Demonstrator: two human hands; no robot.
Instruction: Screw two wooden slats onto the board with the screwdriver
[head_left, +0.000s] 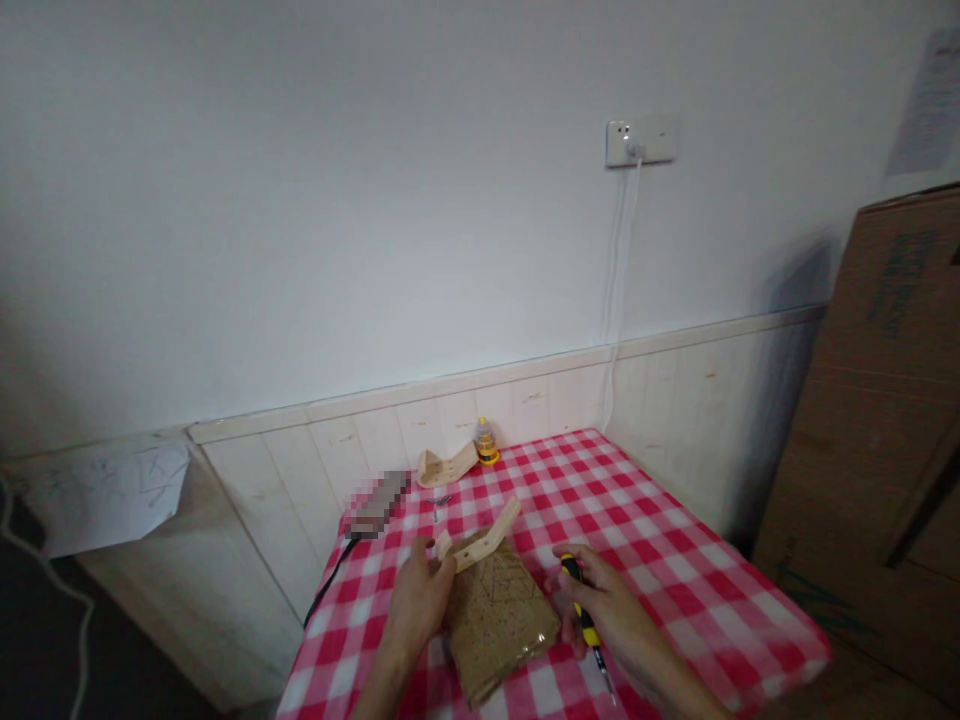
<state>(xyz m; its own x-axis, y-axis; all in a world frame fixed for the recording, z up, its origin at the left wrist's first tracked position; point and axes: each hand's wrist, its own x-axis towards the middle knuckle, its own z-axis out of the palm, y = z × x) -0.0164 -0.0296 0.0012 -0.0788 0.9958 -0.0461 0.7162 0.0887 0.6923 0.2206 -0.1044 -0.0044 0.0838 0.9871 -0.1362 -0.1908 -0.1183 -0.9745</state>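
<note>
My left hand [420, 592] grips the near left end of a pale, angled wooden piece [496, 538] with dark holes along it. The wooden piece rests on the far edge of a brown, worn board or wrapped block [499, 625], which has scored lines on top and a shiny strip at its near edge. To the right of the block, my right hand [611, 605] closes around a yellow and black screwdriver [588, 628]. The screwdriver's metal tip points down towards me, away from the wood.
A red and white checked cloth [679, 560] covers the table. Near the wall are a similar wooden piece [444, 474], a yellow-capped clear container [486, 442], and small dark metal bits [442, 503]. A blurred-out flat item [384, 500] lies left; a large cardboard box [862, 400] stands right.
</note>
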